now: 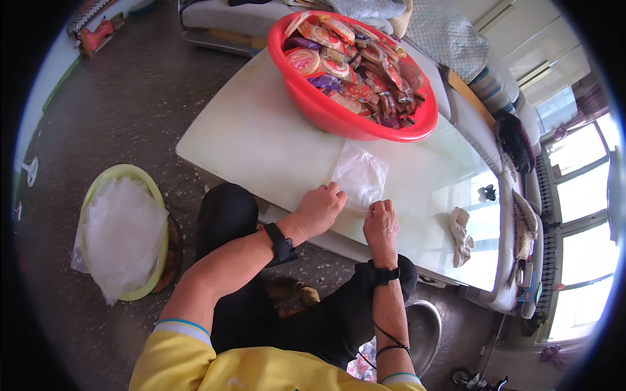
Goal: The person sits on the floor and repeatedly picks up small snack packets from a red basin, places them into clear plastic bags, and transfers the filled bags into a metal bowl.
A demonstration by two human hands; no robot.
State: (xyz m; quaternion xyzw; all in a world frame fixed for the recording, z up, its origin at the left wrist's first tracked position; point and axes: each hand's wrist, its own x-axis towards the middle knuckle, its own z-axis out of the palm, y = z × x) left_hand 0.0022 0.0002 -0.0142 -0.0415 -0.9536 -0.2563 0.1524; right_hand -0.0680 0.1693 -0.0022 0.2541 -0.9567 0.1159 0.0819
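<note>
A clear plastic bag (361, 176) lies flat on the pale glossy table (244, 127), close to its near edge. My left hand (320, 209) pinches the bag's near left corner between curled fingers. At the near right corner, my right hand (381, 227) grips the same bag with thumb and fingers; the exact grip is partly hidden under the knuckles. Just beyond the bag stands a large red plastic basin (332, 119), heaped with wrapped packets (337, 58), some in red and some in purple wrapping.
A yellow-green basin (164, 254) holding a stack of clear plastic bags (127, 234) stands low on my left. On the table's right lie a crumpled cloth (460, 237) and a small black item (487, 193). A sofa (469, 132) runs behind; a metal basin (425, 337) sits by my right leg.
</note>
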